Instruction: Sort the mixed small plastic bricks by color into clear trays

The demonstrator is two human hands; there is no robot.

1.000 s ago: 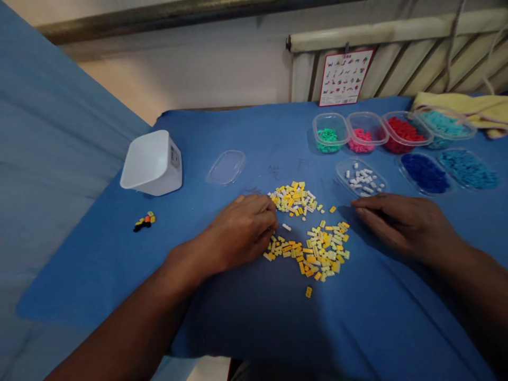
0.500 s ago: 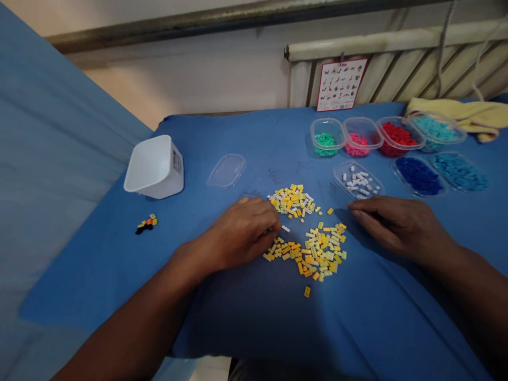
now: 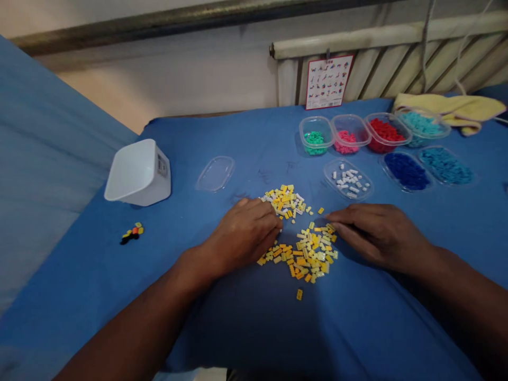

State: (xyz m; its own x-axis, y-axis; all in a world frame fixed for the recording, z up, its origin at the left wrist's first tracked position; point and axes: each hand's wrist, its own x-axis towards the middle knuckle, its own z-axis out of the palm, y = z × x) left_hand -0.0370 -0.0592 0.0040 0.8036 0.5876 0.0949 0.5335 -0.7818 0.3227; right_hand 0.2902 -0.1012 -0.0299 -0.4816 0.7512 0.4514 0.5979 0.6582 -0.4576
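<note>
My left hand rests at the left side of the small toy bricks, its fingers curled together. Whatever sits between its fingertips is hidden from view. My right hand hovers at the right side, fingers stretched to the left, thumb a little apart from the forefinger, nothing visible between them. Its fingertips are close to a single yellow brick. Between the hands lie an upper pile of yellow and white bricks and a larger lower pile of yellow bricks. One loose brick lies nearer to me.
A lid with white bricks lies behind my right hand. Tubs of green, pink and red bricks stand farther back. Dark blue bricks are at right. Leftward are a white bin, a clear lid and a few joined bricks.
My right hand has moved left, closer to the yellow bricks. The white brick beside my left fingertips is no longer visible. The whole view has shifted slightly.
</note>
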